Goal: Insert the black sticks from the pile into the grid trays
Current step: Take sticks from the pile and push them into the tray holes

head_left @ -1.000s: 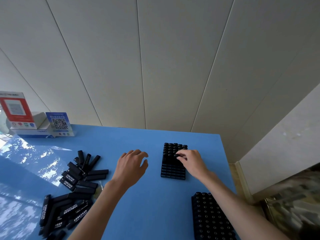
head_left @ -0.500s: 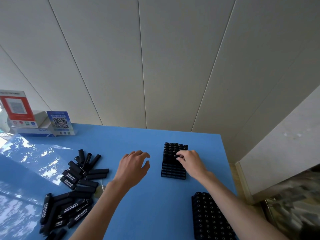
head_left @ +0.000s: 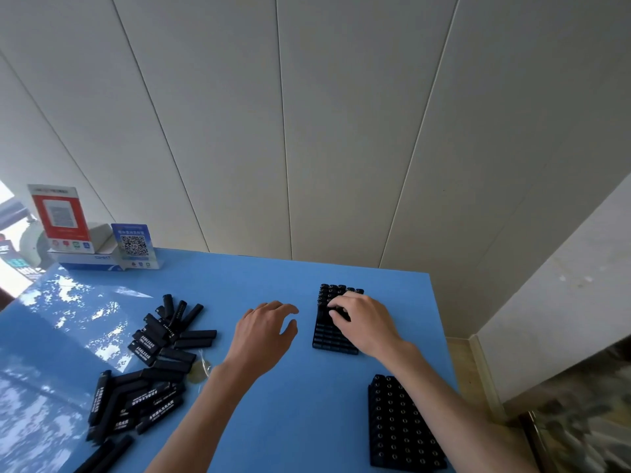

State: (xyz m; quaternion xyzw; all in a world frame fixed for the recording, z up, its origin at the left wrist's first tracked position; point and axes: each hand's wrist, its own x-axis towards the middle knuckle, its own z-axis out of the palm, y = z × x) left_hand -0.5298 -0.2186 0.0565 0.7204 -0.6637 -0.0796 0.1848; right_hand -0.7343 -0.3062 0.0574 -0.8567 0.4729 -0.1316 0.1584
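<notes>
Head view: looking down at a blue worktop (head_left: 239,421) pushed against a pale panelled wall (head_left: 307,114), both forearms reaching in from the bottom.
Right hand (head_left: 367,324): sitting on top of the far grid tray (head_left: 333,339), fingers curled down onto the upper rows. Looks like the fingertips are pinching something dark there, but honestly I can't tell if it's a stick or just the tray, too small and all black.
Left hand (head_left: 264,336): hovering over bare worktop just left of that tray, fingers loosely spread and relaxed, holding nothing.
Far grid tray: black, lies flat near the right-rear part of the worktop, long side running away from the camera; the back rows look filled with stick ends, the front rows look like plain slots.
Near grid tray (head_left: 401,425): second black tray, close to the right front edge, partly under the right forearm, its round cells all showing.
Black sticks (head_left: 146,380): loose pile on the left side of the worktop, lying flat at all angles, many with white lettering, well apart from both trays.
Back-left corner: a red QR sign (head_left: 61,216) and a blue QR sign (head_left: 135,245) standing up, with a white box (head_left: 88,259) beside them.
Small stuff: a bit of clear wrapper (head_left: 201,368) at the pile's right edge, near the left wrist.
</notes>
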